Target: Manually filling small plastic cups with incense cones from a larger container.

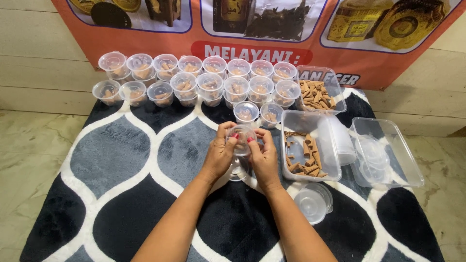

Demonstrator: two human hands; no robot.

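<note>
A: Where the floor shows at the edges, what is it, and what lies over it?

B: Pale marbled tile [29,160], with a plush rug [116,155] spread on it, patterned in black, grey and white teardrop shapes. Behind the rug runs a whitish plank wall [34,63], and an orange banner [272,43] with product pictures hangs against it.

A: And the thing in hand?

B: A small clear plastic cup [241,138], round and see-through, held over the middle of the rug, just in front of the rows of filled cups [194,80]. The left hand [219,154] grips it from one side and the right hand [264,156] from the other, fingers curled close around its rim, red nails showing on top. Whether anything sits inside it, I cannot tell.

A: What is around it?

B: The filled cups stand lidded in two rows near the banner, each holding brownish cone pieces, and two more lidded cups [257,114] sit just beyond the hands. To the right lie a clear rectangular tub [310,150] with loose brown cones, another tub of cones [320,92] behind it, and a third tub [388,150] holding clear lids. A stack of empty cups [340,140] leans in the nearest tub, and a spare round lid [313,201] rests on the rug near the right forearm
</note>
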